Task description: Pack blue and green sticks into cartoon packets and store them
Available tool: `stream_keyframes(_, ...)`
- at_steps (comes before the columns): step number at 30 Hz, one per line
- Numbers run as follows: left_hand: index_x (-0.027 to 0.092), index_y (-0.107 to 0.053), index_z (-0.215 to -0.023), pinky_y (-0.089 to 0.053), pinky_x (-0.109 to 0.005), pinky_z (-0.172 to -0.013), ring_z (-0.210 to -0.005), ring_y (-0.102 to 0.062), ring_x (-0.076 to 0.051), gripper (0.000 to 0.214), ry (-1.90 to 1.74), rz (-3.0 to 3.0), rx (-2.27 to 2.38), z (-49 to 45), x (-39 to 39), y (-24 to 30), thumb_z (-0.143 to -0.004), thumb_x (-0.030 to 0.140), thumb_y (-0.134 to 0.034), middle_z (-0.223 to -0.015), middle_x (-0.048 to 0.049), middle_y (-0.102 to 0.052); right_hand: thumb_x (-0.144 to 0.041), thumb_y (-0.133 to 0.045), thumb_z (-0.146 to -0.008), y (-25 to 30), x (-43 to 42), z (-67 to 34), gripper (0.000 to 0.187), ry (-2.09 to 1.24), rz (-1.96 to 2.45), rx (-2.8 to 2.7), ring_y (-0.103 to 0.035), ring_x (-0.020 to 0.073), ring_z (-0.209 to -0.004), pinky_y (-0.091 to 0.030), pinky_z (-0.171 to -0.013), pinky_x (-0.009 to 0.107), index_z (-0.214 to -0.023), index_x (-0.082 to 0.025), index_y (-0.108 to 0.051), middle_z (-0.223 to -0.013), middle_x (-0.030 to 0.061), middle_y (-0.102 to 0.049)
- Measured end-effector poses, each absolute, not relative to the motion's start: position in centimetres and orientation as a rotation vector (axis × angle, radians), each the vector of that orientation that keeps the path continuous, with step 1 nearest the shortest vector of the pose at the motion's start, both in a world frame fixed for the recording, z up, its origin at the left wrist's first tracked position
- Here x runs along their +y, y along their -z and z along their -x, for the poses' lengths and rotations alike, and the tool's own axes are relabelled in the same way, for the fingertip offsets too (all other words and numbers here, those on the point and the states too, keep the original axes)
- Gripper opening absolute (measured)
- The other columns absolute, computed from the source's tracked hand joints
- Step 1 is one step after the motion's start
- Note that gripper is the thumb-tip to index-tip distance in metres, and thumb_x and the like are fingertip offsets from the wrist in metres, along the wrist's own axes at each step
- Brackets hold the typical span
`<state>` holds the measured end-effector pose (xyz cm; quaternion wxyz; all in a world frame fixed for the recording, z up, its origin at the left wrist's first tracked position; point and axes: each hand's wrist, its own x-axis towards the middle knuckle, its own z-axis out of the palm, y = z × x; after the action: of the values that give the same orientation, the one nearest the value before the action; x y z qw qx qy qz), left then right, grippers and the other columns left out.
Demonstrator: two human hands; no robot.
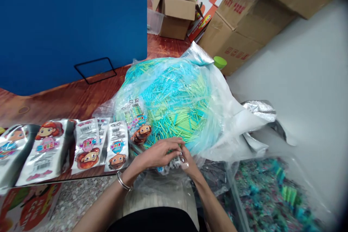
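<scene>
**Two hands meet over a printed pouch (pixel 170 168) beside a heap of thin sticks (pixel 174 87)**

The right hand (pixel 190 165) has its grip closed on the pouch's edge, near the middle of the scene. The left hand (pixel 161 153), a silver bangle (pixel 123 182) on its wrist, curls over the same spot; its fingertips are partly hidden, so I cannot tell whether its grip pinches anything. Just beyond them, the blue and green sticks fill an open plastic bag (pixel 231 125) on the reddish-brown desk (pixel 89 99). Stacked pouches (pixel 47 150) printed with cartoon girls line the desk's near left edge. A clear tub (pixel 237 203) with blurred, colourful contents stands near right; cardboard cartons (pixel 239 36) are piled far right.
</scene>
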<state>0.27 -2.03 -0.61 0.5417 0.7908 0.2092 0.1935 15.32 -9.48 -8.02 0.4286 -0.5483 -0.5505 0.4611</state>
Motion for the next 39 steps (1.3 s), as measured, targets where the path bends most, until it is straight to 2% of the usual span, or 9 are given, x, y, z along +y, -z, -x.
stream_keyframes(4,0.02,-0.068,-0.088,-0.038,-0.033,-0.099,-0.119,-0.051,-0.021,0.022,-0.483,-1.859,0.542,0.3,-2.2,0.7,-0.088,0.024,-0.046,-0.127,-0.0081,-0.057,-0.024,-0.045,-0.079,8.4,-9.9,-15.1,0.037,-1.153,1.424,-1.346,-0.059,0.0199,-0.096,-0.047,-0.087,0.036,-0.116,-0.021,-0.051,-0.104,0.0069,-0.063)
stream_keyframes(9,0.021,-0.068,-0.089,-0.039,-0.034,-0.096,-0.111,-0.056,-0.022,0.022,-0.562,-1.752,0.708,1.3,-1.5,0.4,-0.086,0.03,-0.048,-0.12,-0.0066,-0.063,-0.02,-0.04,-0.085,8.6,-10.3,-15.0,0.025,-1.047,1.489,-1.453,-0.058,0.0184,-0.09,-0.047,-0.084,0.035,-0.106,-0.02,-0.053,-0.097,0.0056,-0.063)
stream_keyframes(14,0.019,-0.063,-0.096,-0.046,-0.03,-0.084,-0.092,-0.062,-0.019,0.025,-0.949,-1.362,1.111,1.6,-1.1,1.4,-0.085,0.036,-0.049,-0.095,-0.0052,-0.069,-0.027,-0.032,-0.094,7.7,-10.3,-14.7,0.02,-1.02,1.49,-1.478,-0.059,0.0168,-0.082,-0.047,-0.077,0.031,-0.097,-0.022,-0.052,-0.086,0.0043,-0.061)
stream_keyframes(17,0.019,-0.061,-0.096,-0.046,-0.028,-0.079,-0.085,-0.063,-0.019,0.023,-1.014,-1.305,1.19,1.3,-1.4,2.1,-0.084,0.036,-0.051,-0.087,-0.0037,-0.068,-0.027,-0.031,-0.094,7.1,-10.1,-14.5,0.019,-0.919,1.446,-1.506,-0.056,0.0172,-0.093,-0.044,-0.086,0.033,-0.096,-0.023,-0.05,-0.096,0.0062,-0.058)
stream_keyframes(21,0.02,-0.061,-0.1,-0.045,-0.029,-0.082,-0.091,-0.062,-0.02,0.024,-0.92,-1.375,1.142,0.3,-2.2,2.3,-0.086,0.034,-0.049,-0.095,-0.005,-0.068,-0.024,-0.033,-0.094,6.7,-9.8,-14.5,0.017,-0.838,1.423,-1.511,-0.046,0.0183,-0.118,-0.036,-0.101,0.039,-0.099,-0.022,-0.049,-0.124,0.01,-0.048)
stream_keyframes(25,0.017,-0.062,-0.099,-0.046,-0.03,-0.083,-0.092,-0.061,-0.019,0.025,-0.85,-1.293,0.999,-0.6,-2.9,2.1,-0.086,0.033,-0.048,-0.098,-0.006,-0.068,-0.021,-0.034,-0.094,6.8,-9.7,-14.7,0.016,-0.772,1.478,-1.543,-0.035,0.0186,-0.129,-0.03,-0.106,0.041,-0.099,-0.021,-0.049,-0.132,0.0106,-0.041)
stream_keyframes(27,0.017,-0.063,-0.097,-0.047,-0.03,-0.082,-0.091,-0.062,-0.019,0.025,-0.851,-1.221,0.957,-0.8,-3.0,2.1,-0.086,0.033,-0.049,-0.096,-0.006,-0.068,-0.02,-0.034,-0.093,6.7,-9.8,-14.8,0.016,-0.729,1.483,-1.562,-0.038,0.019,-0.125,-0.032,-0.104,0.041,-0.099,-0.021,-0.049,-0.128,0.0111,-0.044)
stream_keyframes(32,0.016,-0.063,-0.097,-0.047,-0.03,-0.082,-0.09,-0.062,-0.019,0.027,-0.814,-1.212,0.925,0.1,-2.3,2.7,-0.086,0.036,-0.049,-0.094,-0.0055,-0.068,-0.015,-0.032,-0.093,6.3,-9.7,-14.7,0.018,-0.68,1.445,-1.614,-0.05,0.0171,-0.1,-0.042,-0.091,0.037,-0.1,-0.022,-0.047,-0.101,0.0075,-0.049)
stream_keyframes(39,0.016,-0.07,-0.077,-0.048,-0.025,-0.072,-0.075,-0.064,-0.016,0.027,-0.673,-1.31,0.95,0.7,-1.4,2.2,-0.082,0.037,-0.053,-0.075,-0.0015,-0.071,-0.01,-0.033,-0.091,6.0,-9.8,-14.3,0.021,-0.611,1.354,-1.742,-0.049,0.0189,-0.1,-0.044,-0.088,0.039,-0.104,-0.021,-0.045,-0.101,0.0084,-0.047)
